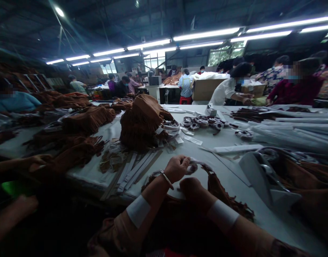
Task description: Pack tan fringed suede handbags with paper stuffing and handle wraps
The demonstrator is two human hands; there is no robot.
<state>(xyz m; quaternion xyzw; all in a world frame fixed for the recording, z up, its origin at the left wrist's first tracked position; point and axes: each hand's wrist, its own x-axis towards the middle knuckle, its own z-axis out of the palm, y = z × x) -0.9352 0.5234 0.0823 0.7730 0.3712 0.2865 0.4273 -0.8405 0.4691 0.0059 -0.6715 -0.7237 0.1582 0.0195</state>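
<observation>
Rust-brown fringed bag [220, 192], probably suede; pale grey-white table [233, 178]; white wrist bands [138, 210]; silver bangle [166, 179].

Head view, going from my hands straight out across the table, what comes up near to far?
Right hand, left hand, flat strips, tall brown fringed pile, white machine at the far end.

On the surface [228, 171], nearest edge: fringed bag [220, 192] under both hands, left hand [177, 167] just behind and left of right hand [192, 187]. Flat strips [137, 167] to the left. Behind them, piled bag heap [142, 121]; right of that heap, tape rolls [203, 123]. Far right, long wrapped bundles [294, 132]. Far left, more fringed pieces [80, 132].
</observation>
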